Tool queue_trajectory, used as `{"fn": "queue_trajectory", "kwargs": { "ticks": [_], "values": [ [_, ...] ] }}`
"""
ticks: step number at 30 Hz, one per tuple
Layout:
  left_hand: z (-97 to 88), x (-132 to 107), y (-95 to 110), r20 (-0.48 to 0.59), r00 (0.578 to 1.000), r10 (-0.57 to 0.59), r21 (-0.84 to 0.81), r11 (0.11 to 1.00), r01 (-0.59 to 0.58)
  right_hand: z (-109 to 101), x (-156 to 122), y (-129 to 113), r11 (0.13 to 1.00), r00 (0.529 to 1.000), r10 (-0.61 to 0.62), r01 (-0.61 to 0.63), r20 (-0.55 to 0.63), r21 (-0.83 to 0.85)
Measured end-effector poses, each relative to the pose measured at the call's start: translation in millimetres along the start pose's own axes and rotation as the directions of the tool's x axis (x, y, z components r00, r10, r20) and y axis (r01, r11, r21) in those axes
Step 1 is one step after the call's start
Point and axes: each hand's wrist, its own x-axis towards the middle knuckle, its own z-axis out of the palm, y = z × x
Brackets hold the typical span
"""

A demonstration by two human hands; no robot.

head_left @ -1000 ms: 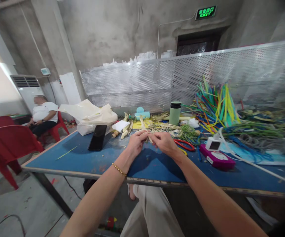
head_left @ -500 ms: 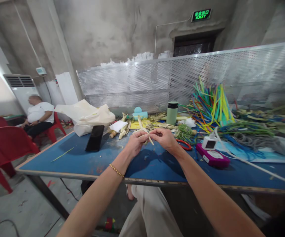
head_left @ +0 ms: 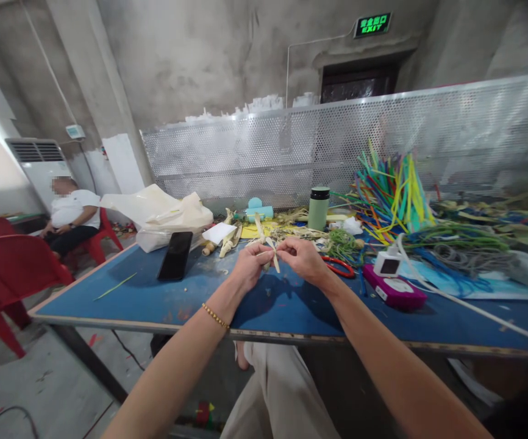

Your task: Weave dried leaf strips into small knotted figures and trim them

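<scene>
Both hands meet above the blue table (head_left: 145,292). My left hand (head_left: 249,266), with a bead bracelet on its wrist, pinches one end of a pale straw strip (head_left: 273,256). My right hand (head_left: 304,257) pinches the same strip from the other side, fingers closed. The strip's loose ends stick out between the two hands. Behind them lies a heap of pale husk strips (head_left: 291,231).
On the table are a black phone (head_left: 175,255), a cream plastic bag (head_left: 163,213), a green flask (head_left: 319,208), red scissors (head_left: 339,266), a magenta device (head_left: 394,288) and bundles of coloured strips (head_left: 392,195). A perforated metal screen (head_left: 337,146) stands behind. A person (head_left: 72,213) sits on a red chair at left.
The hands stay together on the strip and have turned it slightly; its loose end now points downward between them. The view has shifted a little.
</scene>
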Motion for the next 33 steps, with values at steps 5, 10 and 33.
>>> {"fn": "queue_trajectory", "kwargs": {
  "ticks": [5,10,33],
  "values": [
    [-0.4,0,-1,-0.002,1.0,-0.004,0.005,1.0,0.004,2,0,2,0.998,0.999,-0.048,0.048,-0.006,-0.044],
    [0.6,1,1,-0.002,1.0,-0.013,-0.033,0.999,0.013,3,1,3,1.0,0.999,-0.01,0.009,-0.032,-0.014],
    [-1.1,-4,0,0.107,0.972,-0.209,0.118,0.973,0.196,21,0,8,0.907,0.947,0.321,-0.316,0.027,0.278]
  ]
}}
